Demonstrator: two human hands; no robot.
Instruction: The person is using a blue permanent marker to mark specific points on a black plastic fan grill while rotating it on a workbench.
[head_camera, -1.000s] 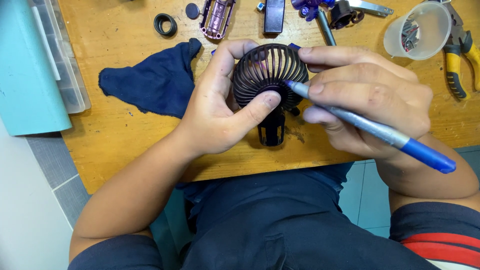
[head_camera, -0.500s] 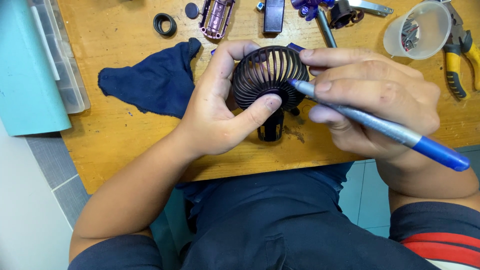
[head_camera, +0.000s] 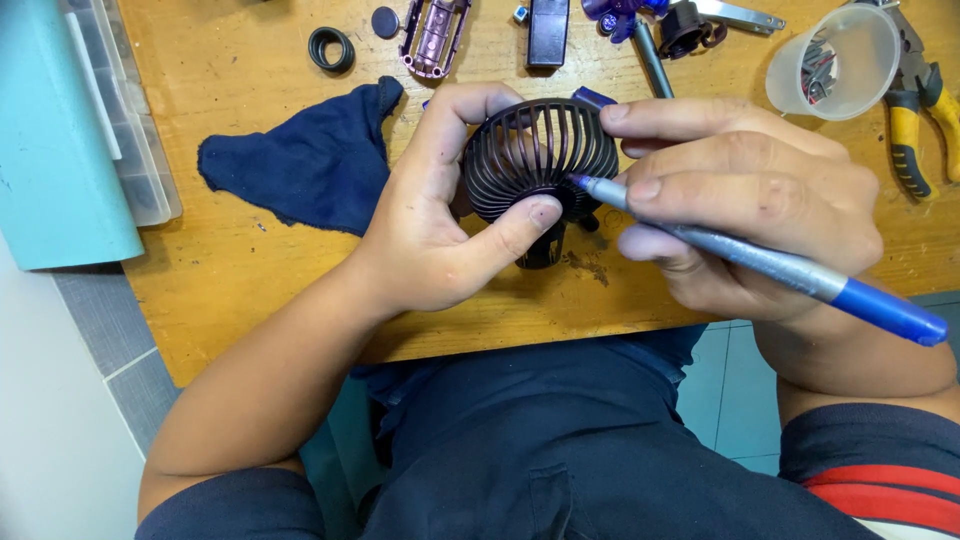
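Observation:
My left hand (head_camera: 440, 215) grips a small dark round fan grille (head_camera: 535, 155) just above the wooden table (head_camera: 250, 270), thumb pressed on its lower rim. A short black stem hangs under the grille. My right hand (head_camera: 745, 205) holds a grey-and-blue pen-shaped tool (head_camera: 770, 265) like a pencil. Its tip touches the grille's right side near the centre. The right index finger rests along the grille's upper right edge.
A dark blue cloth (head_camera: 300, 165) lies left of the hands. Along the table's far edge are a black ring (head_camera: 331, 48), a purple housing part (head_camera: 433, 35), a black block (head_camera: 547, 30), a clear cup (head_camera: 835, 62) and yellow-handled pliers (head_camera: 920, 120). A teal box (head_camera: 55, 140) stands at the left.
The pen-shaped tool has tilted a little, its blue end dropping lower right. The tip stays at the grille and the left hand keeps its grip.

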